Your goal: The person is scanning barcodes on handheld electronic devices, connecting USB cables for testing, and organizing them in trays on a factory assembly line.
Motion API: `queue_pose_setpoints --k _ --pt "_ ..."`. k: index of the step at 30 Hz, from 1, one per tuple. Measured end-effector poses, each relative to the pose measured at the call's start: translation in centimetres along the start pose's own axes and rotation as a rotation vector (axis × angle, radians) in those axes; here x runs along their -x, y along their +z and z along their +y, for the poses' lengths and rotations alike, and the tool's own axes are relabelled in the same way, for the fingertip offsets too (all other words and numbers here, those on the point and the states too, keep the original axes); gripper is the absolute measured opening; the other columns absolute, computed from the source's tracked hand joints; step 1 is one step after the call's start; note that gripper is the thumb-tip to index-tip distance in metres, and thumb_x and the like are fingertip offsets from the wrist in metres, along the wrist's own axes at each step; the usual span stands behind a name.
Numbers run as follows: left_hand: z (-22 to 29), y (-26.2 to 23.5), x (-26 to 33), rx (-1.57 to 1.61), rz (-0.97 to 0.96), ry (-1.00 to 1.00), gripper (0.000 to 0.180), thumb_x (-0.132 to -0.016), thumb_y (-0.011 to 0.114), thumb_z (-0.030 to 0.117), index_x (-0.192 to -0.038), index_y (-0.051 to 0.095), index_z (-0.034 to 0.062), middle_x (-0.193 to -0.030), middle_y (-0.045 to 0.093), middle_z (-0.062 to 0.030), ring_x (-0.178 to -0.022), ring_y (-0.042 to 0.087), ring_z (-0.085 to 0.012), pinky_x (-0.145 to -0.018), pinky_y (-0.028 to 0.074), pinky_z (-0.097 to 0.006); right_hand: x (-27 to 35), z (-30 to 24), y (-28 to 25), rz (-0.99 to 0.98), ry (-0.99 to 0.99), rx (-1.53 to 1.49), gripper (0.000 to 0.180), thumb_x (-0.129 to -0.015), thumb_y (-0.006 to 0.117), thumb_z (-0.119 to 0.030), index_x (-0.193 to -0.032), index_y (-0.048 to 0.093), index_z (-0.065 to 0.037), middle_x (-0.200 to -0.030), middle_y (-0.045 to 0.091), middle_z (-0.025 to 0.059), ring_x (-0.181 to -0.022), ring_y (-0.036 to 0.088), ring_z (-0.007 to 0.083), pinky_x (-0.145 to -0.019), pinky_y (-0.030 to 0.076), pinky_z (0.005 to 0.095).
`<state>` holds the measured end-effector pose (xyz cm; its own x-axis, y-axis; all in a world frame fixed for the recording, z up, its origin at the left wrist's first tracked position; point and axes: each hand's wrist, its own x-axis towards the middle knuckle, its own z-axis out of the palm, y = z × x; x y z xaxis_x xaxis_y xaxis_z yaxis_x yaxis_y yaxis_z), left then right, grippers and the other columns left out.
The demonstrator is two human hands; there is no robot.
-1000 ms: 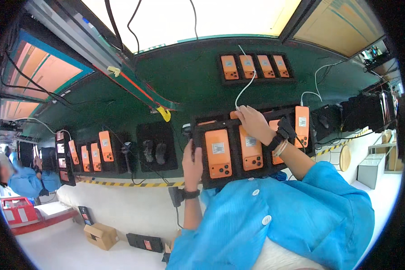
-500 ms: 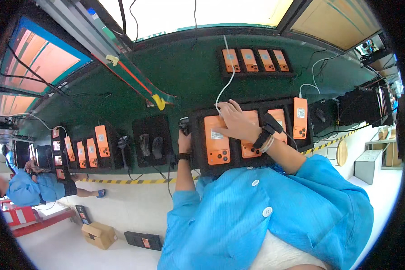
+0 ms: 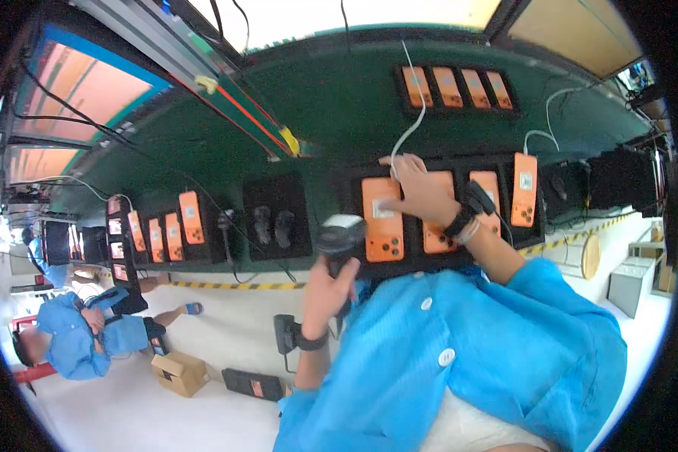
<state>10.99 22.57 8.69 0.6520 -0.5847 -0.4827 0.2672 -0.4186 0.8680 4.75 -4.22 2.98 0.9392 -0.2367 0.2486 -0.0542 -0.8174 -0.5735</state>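
Note:
My left hand (image 3: 327,295) is wrapped round the handle of a black handheld barcode scanner (image 3: 340,239). The scanner is raised beside the left end of a black foam tray (image 3: 390,268). Several orange phones lie in this tray, backs up, with white labels. Across the leftmost phone (image 3: 384,230) and the second phone (image 3: 438,235) rests my right hand (image 3: 423,197), fingers and thumb apart. A white cable (image 3: 410,134) runs down to its fingers at the leftmost phone's top; where the cable ends is hidden. A black device is strapped to each wrist.
A second tray of orange phones (image 3: 459,109) lies farther back on the green bench (image 3: 331,105). To the left are a black tray with two dark objects (image 3: 273,226) and more phones (image 3: 192,218). A person in blue (image 3: 83,331) is at far left, near a cardboard box (image 3: 181,374).
My left hand has come up and toward me from the tray's left end, bringing the scanner into plain view. My right hand stays over the phones. The whole view has shifted slightly.

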Motion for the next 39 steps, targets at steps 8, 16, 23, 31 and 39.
queue_pose_setpoints --k 8,16,23,31,39 --pt "-0.3 2.8 -1.9 -0.079 -0.253 -0.036 0.029 -0.091 0.062 0.024 -0.094 0.055 -0.0045 -0.056 0.059 -0.0096 -0.046 0.060 -0.0185 -0.045 0.047 -0.033 0.9 -0.4 0.2 -0.084 0.065 0.003 0.080 -0.072 0.079 -0.043 -0.129 0.044 0.002 -0.114 0.054 0.0182 -0.119 0.048 0.0338 -0.111 0.027 0.0473" --pt "-0.7 3.0 -3.6 -0.282 -0.149 0.136 0.038 -0.091 0.060 0.032 -0.098 0.056 -0.0050 -0.072 0.066 -0.0210 -0.063 0.066 -0.0353 -0.057 0.052 -0.043 0.8 -0.2 -0.2 0.033 -0.049 0.104 0.071 -0.074 0.077 -0.034 -0.124 0.045 0.004 -0.119 0.053 0.0189 -0.120 0.047 0.0359 -0.110 0.031 0.0467" --pt "-4.1 -0.2 -9.5 -0.513 0.430 0.268 0.052 -0.092 0.058 0.041 -0.115 0.049 -0.0041 -0.091 0.064 -0.0330 -0.088 0.061 -0.0513 -0.071 0.049 -0.055 2.6 -3.2 1.1 0.012 -0.039 0.039 0.055 -0.080 0.071 -0.025 -0.118 0.049 0.007 -0.125 0.052 0.0233 -0.120 0.048 0.0407 -0.105 0.039 0.0462" --pt "-16.0 0.3 -17.9 -0.464 0.186 0.270 0.039 -0.093 0.056 0.023 -0.116 0.042 -0.0055 -0.107 0.059 -0.0362 -0.102 0.054 -0.0531 -0.081 0.045 -0.055 1.4 -4.4 1.6 0.035 -0.006 0.197 0.047 -0.083 0.065 -0.033 -0.106 0.053 0.006 -0.105 0.054 0.0214 -0.104 0.053 0.0386 -0.099 0.039 0.0465" --pt "-19.8 0.1 -23.4 -0.763 0.301 0.396 0.041 -0.091 0.060 0.019 -0.120 0.048 -0.0084 -0.115 0.055 -0.0296 -0.115 0.048 -0.0433 -0.096 0.040 -0.050 -0.8 -1.5 1.1 -0.142 -0.006 0.192 0.022 -0.092 0.055 -0.020 -0.101 0.061 -0.001 -0.094 0.058 0.0130 -0.096 0.058 0.0289 -0.081 0.045 0.0409"
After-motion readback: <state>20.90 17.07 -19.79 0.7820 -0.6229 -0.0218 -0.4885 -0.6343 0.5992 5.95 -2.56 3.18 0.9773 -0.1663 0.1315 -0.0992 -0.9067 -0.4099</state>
